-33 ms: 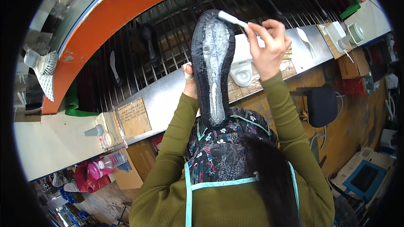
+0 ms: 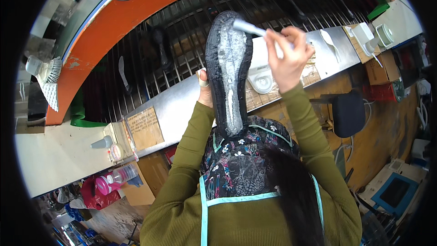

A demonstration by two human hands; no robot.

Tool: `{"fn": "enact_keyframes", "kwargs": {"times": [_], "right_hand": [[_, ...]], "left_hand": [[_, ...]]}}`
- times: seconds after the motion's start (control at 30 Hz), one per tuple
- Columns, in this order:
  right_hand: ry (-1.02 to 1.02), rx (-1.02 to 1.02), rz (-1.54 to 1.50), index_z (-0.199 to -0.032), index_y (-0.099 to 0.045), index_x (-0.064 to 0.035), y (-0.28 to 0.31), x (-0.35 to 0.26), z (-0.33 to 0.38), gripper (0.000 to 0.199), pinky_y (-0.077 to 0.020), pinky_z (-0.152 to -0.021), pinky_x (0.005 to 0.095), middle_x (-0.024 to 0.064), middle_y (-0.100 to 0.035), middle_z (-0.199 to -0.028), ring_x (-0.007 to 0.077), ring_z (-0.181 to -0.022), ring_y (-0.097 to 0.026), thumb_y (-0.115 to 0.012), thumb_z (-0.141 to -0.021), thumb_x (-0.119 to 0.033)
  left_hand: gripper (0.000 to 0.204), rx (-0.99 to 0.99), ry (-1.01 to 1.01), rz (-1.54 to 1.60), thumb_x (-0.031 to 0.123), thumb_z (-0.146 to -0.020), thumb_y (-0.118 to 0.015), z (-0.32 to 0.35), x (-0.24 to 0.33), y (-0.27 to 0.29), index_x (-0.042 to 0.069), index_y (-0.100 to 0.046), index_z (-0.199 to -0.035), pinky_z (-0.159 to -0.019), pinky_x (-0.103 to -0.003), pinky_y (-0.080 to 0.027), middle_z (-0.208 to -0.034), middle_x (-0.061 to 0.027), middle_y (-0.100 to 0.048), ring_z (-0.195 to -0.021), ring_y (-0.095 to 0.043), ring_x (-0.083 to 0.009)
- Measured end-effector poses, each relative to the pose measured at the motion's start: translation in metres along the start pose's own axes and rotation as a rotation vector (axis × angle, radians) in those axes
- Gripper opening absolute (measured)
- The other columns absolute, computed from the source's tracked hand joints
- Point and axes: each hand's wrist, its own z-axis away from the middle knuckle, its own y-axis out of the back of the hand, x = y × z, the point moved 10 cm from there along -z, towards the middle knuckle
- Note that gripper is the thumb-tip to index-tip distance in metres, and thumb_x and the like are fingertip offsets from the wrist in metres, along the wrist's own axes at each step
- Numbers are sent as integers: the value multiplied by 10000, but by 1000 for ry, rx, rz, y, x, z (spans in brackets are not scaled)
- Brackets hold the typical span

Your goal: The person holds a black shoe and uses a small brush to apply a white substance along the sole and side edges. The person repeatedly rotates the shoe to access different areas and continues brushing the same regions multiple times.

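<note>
A black shoe upper [image 2: 231, 59], shaped like one stretched over a last, stands sole side up in front of me, toe end away. Whitish patches cover its underside. At its left edge my left hand [image 2: 205, 92] grips it; the thumb, with a pale wrap around it, shows, while the other fingers are hidden behind the shoe. My right hand [image 2: 290, 59] is closed around a white-handled brush [image 2: 249, 28], slightly blurred. The brush's tip lies over the right side of the toe area. Just beyond the shoe's right edge sits an open white container [image 2: 261, 82] on the bench.
Behind the shoe runs a rack of metal rods [image 2: 182, 57] carrying dark shoe pieces [image 2: 160, 48], under an orange arch [image 2: 91, 41]. Cardboard [image 2: 145, 127] lies on the metal bench edge at left. A white spoon-shaped tool [image 2: 331, 43] and white containers [image 2: 363, 36] are at right.
The brush and my right hand have shifted slightly left and down over the toe area. The shoe has moved a little left; my left hand keeps its hold.
</note>
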Motion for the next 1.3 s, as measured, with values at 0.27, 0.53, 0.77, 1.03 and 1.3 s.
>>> {"fn": "enact_keyframes", "kwargs": {"times": [0.27,0.53,0.77,1.03,1.3], "right_hand": [[-326,-422,-296,-866,-746,-148,29,27,94,134,-299,-733,317,14,-582,-923,115,-710,-528,-766,-750,-213],[-152,-659,259,-829,-717,-123,-38,105,178,78,-334,-786,402,53,-586,-945,197,-857,-572,-673,-793,-178],[-172,-547,394,-733,-671,-86,-48,173,119,46,-416,-802,498,100,-623,-968,287,-882,-585,-635,-735,-114],[-188,-476,702,-1037,-637,-83,-88,433,74,315,-426,-906,440,150,-572,-1123,324,-1099,-516,-630,-722,-67],[-915,-308,-79,-1095,-645,-5,-76,527,98,334,-527,-773,375,153,-679,-933,281,-823,-657,-515,-788,-7]], "left_hand": [[1028,90,-112,171,845,-713,-475,-17,-1,47,58,-412,-1371,-962,-421,-486,-1286,-155,-512,-1120,-539,-296],[1036,67,-259,369,845,-735,-429,-24,28,112,102,-310,-1447,-823,-580,-522,-1279,-356,-460,-1018,-583,-461],[958,-124,-185,57,811,-750,-439,4,42,136,131,-365,-1421,-992,-668,-328,-1247,-189,-551,-1097,-555,-319],[1105,-115,-346,155,901,-729,-275,38,61,144,31,-382,-1403,-949,-574,-386,-1259,-299,-487,-1075,-541,-371],[936,61,-385,28,818,-788,-347,47,65,155,45,-469,-1300,-994,-576,-320,-1163,-209,-565,-1057,-548,-334]]}}
